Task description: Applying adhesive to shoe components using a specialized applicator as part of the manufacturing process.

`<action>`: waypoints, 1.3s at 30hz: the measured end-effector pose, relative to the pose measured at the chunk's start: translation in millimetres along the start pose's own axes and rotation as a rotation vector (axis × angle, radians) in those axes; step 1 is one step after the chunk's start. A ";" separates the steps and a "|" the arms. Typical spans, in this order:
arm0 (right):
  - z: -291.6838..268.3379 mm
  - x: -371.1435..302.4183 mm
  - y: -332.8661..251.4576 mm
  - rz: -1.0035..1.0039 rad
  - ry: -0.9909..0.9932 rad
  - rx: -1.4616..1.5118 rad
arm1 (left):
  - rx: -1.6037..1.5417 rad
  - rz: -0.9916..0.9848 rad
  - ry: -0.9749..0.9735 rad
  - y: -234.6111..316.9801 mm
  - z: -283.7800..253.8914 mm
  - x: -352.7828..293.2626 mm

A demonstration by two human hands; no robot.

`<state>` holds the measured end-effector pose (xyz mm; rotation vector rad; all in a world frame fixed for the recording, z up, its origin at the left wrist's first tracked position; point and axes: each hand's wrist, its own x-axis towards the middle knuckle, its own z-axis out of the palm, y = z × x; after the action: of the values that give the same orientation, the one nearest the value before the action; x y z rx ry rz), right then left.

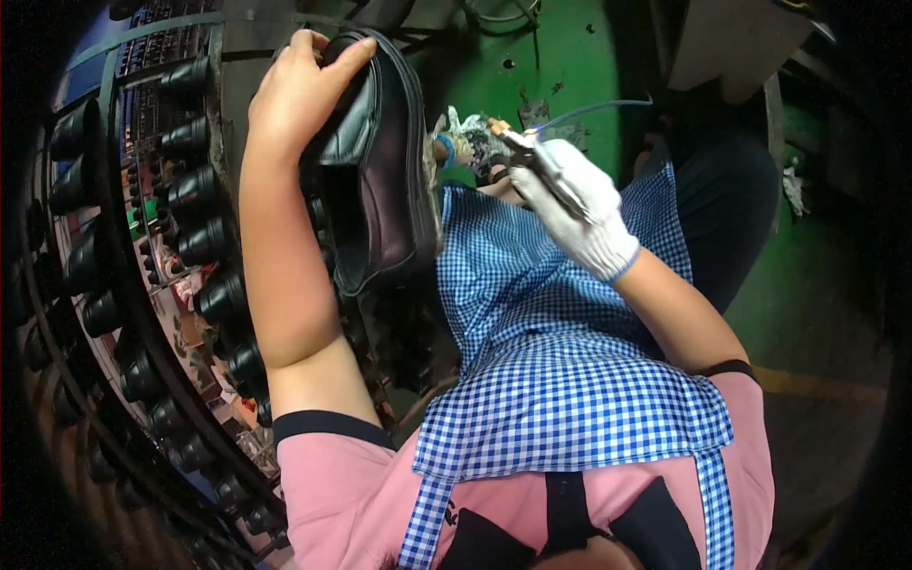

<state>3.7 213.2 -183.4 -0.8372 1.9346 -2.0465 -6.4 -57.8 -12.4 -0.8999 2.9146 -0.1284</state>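
Note:
My left hand (299, 90) is bare and grips the toe end of a black leather shoe (380, 161), holding it up on its side with the opening facing me. My right hand (579, 214) wears a white glove and is shut on a slim metal hand tool (541, 161) with a brass-coloured tip and a thin blue hose trailing away from it. The tool's tip sits a short way to the right of the shoe's sole, not touching it. A blue-and-white checked apron (551, 361) covers my lap below both hands.
A curved rack (142, 285) with several black rollers or pegs runs down the left side. The floor (570, 57) is green with cables and scraps on it. A grey box-like object (731, 38) stands at the upper right.

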 end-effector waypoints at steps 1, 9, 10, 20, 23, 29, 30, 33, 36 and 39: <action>4.8 -1.6 16.9 0.061 -0.082 -0.035 | -0.002 0.042 0.004 9.3 -1.8 -2.7; 23.7 -14.0 36.3 0.260 -0.454 -0.275 | -0.110 0.373 0.047 56.0 -13.7 -55.8; 18.1 -17.8 36.3 0.288 -0.438 -0.276 | -0.143 0.372 0.022 58.7 -15.7 -63.3; -78.4 10.0 -41.0 0.608 -0.173 0.567 | -0.236 0.525 0.009 69.0 -12.0 -110.3; -76.6 7.1 -44.6 0.604 -0.198 0.637 | -0.267 0.510 -0.030 68.6 -12.9 -114.0; -70.0 3.9 -40.3 0.427 -0.217 0.397 | -0.277 0.520 -0.034 68.8 -12.1 -115.8; -69.5 2.8 -40.0 0.423 -0.222 0.395 | -0.275 0.518 -0.036 68.4 -11.5 -115.4; -66.4 1.7 -39.9 0.422 -0.215 0.378 | -0.283 0.512 -0.013 67.6 -9.1 -113.2; -62.8 3.6 -41.5 0.441 -0.205 0.375 | -0.272 0.507 0.011 67.8 -7.4 -112.0; -63.9 10.0 -45.0 0.412 -0.211 0.338 | -0.264 0.491 0.020 69.0 -7.2 -110.9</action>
<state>-27.7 267.8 -136.1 -0.5013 1.4482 -1.8712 45.6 62.1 -5.9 -0.1797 3.1129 0.2875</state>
